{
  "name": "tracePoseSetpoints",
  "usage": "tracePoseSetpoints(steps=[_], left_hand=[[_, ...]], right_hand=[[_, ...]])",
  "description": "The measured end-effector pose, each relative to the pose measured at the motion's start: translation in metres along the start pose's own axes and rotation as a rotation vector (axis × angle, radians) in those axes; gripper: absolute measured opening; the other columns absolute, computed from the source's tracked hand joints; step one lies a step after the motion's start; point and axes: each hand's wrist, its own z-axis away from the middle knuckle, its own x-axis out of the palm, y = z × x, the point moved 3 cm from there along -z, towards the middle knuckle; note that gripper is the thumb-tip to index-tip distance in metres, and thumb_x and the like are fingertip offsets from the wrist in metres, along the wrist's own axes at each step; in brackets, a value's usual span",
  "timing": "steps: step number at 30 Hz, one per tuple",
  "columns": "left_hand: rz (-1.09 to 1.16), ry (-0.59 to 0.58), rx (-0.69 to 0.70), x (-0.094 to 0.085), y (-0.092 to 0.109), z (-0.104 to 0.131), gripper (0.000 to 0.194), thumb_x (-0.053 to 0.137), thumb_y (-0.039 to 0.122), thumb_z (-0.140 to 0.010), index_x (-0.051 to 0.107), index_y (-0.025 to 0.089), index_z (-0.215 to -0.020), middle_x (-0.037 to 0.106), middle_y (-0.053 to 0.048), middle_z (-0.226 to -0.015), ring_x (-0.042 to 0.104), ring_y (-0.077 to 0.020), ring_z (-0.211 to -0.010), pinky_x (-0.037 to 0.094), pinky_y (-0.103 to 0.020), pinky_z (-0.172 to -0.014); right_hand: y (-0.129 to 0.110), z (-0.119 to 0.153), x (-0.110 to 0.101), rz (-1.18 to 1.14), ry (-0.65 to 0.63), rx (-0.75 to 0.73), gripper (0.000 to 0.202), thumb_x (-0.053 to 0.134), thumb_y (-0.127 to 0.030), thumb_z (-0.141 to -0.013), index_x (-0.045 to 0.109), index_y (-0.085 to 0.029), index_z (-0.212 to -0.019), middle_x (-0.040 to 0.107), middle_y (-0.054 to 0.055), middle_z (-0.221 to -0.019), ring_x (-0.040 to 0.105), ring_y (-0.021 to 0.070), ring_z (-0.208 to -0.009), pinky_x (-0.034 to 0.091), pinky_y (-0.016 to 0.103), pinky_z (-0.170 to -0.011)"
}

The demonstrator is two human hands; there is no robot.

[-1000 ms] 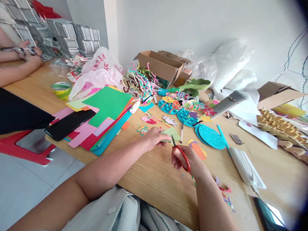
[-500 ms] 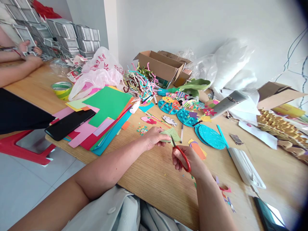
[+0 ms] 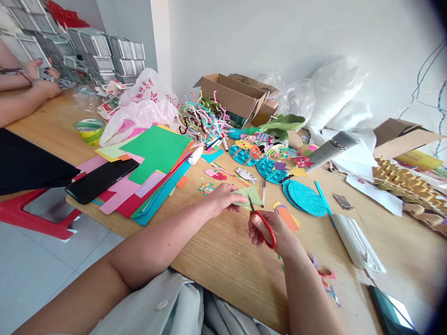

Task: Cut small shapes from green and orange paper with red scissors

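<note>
A small piece of light green paper with a drawn outline is pinched in my left hand, above the wooden table. My right hand grips a pair of red-handled scissors, fingers wrapped through the loops. The scissors' dark blades meet the paper near its middle. Beyond my hands lie a pen, a white paper fish and a pink and red paper fish. Orange and purple paper strips lie just right of the scissors.
Left is a stack of coloured paper with a black phone on it. Blue discs, a grey bottle and a white case stand or lie rightward. Pipe cleaners lie behind. A co-worker's hands hold a frame.
My hands and the scissors have hardly moved; the right fingers shift slightly at the handles. At the far left, the co-worker's frame has changed position a little.
</note>
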Motion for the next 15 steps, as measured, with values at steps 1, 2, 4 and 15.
tracePoseSetpoints(steps=[1, 2, 4, 15], left_hand=[[0.0, -0.002, 0.001, 0.0002, 0.0001, 0.0002, 0.016, 0.066, 0.023, -0.058, 0.057, 0.013, -0.065, 0.052, 0.003, -0.053, 0.049, -0.006, -0.04, 0.025, -0.018, -0.037], [0.0, -0.004, 0.003, 0.0004, 0.0002, 0.0003, 0.016, 0.066, 0.023, -0.058, 0.056, 0.013, -0.065, 0.052, 0.003, -0.052, 0.049, -0.0061, -0.04, 0.025, -0.018, -0.037], [-0.004, -0.006, 0.005, 0.0009, 0.0003, 0.0005, 0.016, 0.066, 0.024, -0.058, 0.056, 0.013, -0.064, 0.052, 0.003, -0.051, 0.048, -0.0062, -0.04, 0.026, -0.018, -0.037], [-0.019, 0.016, 0.014, 0.0018, -0.0005, 0.0005, 0.019, 0.068, 0.025, -0.057, 0.055, 0.013, -0.063, 0.052, 0.003, -0.053, 0.048, -0.0067, -0.04, 0.027, -0.019, -0.037]], right_hand=[[-0.0005, -0.0001, 0.0002, 0.001, -0.003, -0.002, 0.041, 0.061, -0.057, -0.074, 0.052, -0.018, -0.063, 0.06, -0.001, -0.055, 0.059, 0.0113, -0.043, 0.045, 0.019, -0.039], [-0.0011, -0.0001, 0.0003, 0.003, -0.005, -0.003, 0.041, 0.061, -0.057, -0.074, 0.052, -0.018, -0.062, 0.06, -0.001, -0.055, 0.059, 0.0115, -0.043, 0.045, 0.019, -0.039], [-0.0022, 0.0001, 0.0004, 0.012, -0.006, -0.002, 0.04, 0.06, -0.056, -0.074, 0.053, -0.018, -0.063, 0.061, 0.0, -0.056, 0.059, 0.0119, -0.045, 0.046, 0.02, -0.04], [-0.0044, 0.0014, 0.0008, 0.013, -0.015, -0.018, 0.036, 0.06, -0.05, -0.077, 0.053, -0.017, -0.063, 0.061, 0.0, -0.056, 0.059, 0.0114, -0.045, 0.045, 0.019, -0.041]])
